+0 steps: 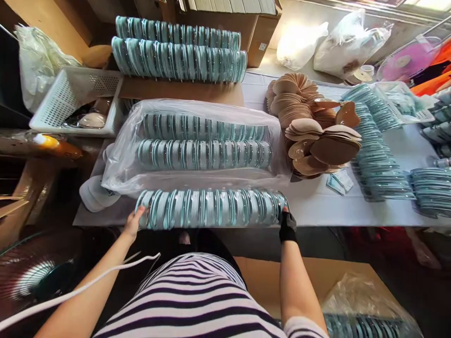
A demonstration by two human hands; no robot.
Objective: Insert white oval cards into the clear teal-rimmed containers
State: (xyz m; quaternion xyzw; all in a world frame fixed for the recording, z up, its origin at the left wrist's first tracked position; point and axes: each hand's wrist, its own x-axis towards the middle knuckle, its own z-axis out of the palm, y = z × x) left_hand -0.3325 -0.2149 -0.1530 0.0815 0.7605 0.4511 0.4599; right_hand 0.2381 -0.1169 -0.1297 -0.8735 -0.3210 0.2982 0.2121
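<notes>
A long row of thin, clear teal discs (211,209), pressed side by side with whitish bands between them, lies along the front edge of the table. My bare left hand (134,221) presses on its left end. At the right end, my right hand (288,225) grips in a dark fingerless glove. Parts of the fingers on both hands are hidden by the discs. Just behind, a clear plastic bag (121,164) surrounds two similar rows (204,154). Another pair of teal rows (179,60) lies farther back on cardboard.
Brown rounded flat pieces (299,105) are piled right of the bag. Teal stacks (378,155) stand beyond them on the white-covered table (317,206). A white basket (75,77) sits at left. A white cord (88,285) crosses over my left forearm; a fan (31,277) stands lower left.
</notes>
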